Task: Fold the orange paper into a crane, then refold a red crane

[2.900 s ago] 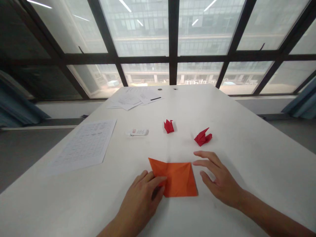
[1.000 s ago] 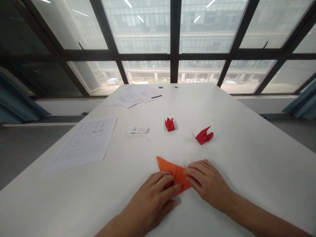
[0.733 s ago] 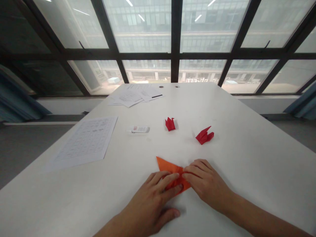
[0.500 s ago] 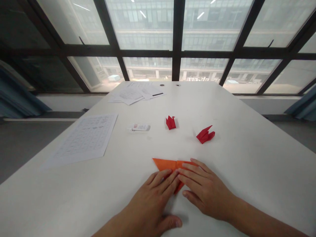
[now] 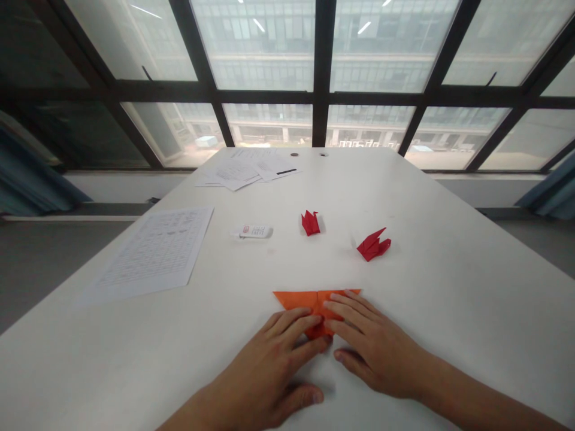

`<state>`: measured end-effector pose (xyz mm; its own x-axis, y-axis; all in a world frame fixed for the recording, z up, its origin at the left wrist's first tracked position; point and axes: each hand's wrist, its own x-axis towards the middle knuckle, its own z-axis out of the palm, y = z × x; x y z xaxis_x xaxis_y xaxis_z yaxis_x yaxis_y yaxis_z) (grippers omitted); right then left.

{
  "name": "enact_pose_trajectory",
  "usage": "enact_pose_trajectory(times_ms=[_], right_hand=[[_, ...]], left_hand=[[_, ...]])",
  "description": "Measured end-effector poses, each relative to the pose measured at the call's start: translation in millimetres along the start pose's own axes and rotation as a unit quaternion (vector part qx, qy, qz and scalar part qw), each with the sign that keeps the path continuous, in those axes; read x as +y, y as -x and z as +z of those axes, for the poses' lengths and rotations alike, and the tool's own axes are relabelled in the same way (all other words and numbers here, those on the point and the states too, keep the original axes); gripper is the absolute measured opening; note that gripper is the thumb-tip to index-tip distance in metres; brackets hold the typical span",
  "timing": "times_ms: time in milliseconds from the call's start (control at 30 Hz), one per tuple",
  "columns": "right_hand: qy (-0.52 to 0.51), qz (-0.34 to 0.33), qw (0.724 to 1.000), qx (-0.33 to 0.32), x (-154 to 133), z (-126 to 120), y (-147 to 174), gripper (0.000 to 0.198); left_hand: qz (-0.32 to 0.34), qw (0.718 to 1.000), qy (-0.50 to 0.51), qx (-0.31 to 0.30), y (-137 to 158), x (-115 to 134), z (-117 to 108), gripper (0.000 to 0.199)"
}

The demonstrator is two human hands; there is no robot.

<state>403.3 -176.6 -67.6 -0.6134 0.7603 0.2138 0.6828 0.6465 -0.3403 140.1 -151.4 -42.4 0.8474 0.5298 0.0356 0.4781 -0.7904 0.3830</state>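
A folded sheet of orange origami paper (image 5: 296, 298) lies on the white table, its long straight edge facing away from me and a crease down its middle. My left hand (image 5: 283, 353) rests over its near left part, fingers stretched out and a fingertip at the near edge, thumb apart on the table. Across the right part lie the spread fingers of my right hand (image 5: 371, 338), pressing the paper flat. Both hands are open, and they cover much of the near portion of the paper, so its lower point is partly hidden.
Beyond the hands sit two red folded paper figures, a small crane (image 5: 310, 222) and a larger one (image 5: 374, 245). A white glue bottle (image 5: 255, 231) lies left of them. A printed sheet (image 5: 157, 251) and several more papers (image 5: 247, 170) are on the table's left side.
The orange paper has turned slightly, so its far edge now runs nearly level. My left fingers have spread and bent, one reaching the near edge, and the near point shows less.
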Motion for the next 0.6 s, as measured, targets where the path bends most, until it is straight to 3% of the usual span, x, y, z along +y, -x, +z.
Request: enact_pose_trajectory(times_ms=[100,233,367,500,600], right_hand=[[-0.004,-0.031,0.999,-0.018,1.2,0.2,0.9,0.046],[-0.013,-0.022,0.999,-0.024,3.3,0.0,0.9,0.047],[-0.004,-0.016,0.999,-0.030,0.4,-2.5,-0.7,0.038],[-0.012,-0.030,0.999,-0.038,-5.2,-3.9,0.2,0.037],[-0.058,-0.008,0.998,0.012,-2.8,-2.7,1.1,0.040]], left_hand=[[0.003,1.000,-0.003,0.007,1.4,0.3,0.4,0.062],[0.014,1.000,-0.010,0.017,1.0,-0.5,1.0,0.057],[-0.076,0.993,-0.041,0.076,-3.8,-6.9,6.1,0.032],[-0.150,0.980,-0.044,0.124,-9.8,-14.4,12.4,0.035],[-0.163,0.979,-0.041,0.119,-12.2,-15.8,13.6,0.032]])
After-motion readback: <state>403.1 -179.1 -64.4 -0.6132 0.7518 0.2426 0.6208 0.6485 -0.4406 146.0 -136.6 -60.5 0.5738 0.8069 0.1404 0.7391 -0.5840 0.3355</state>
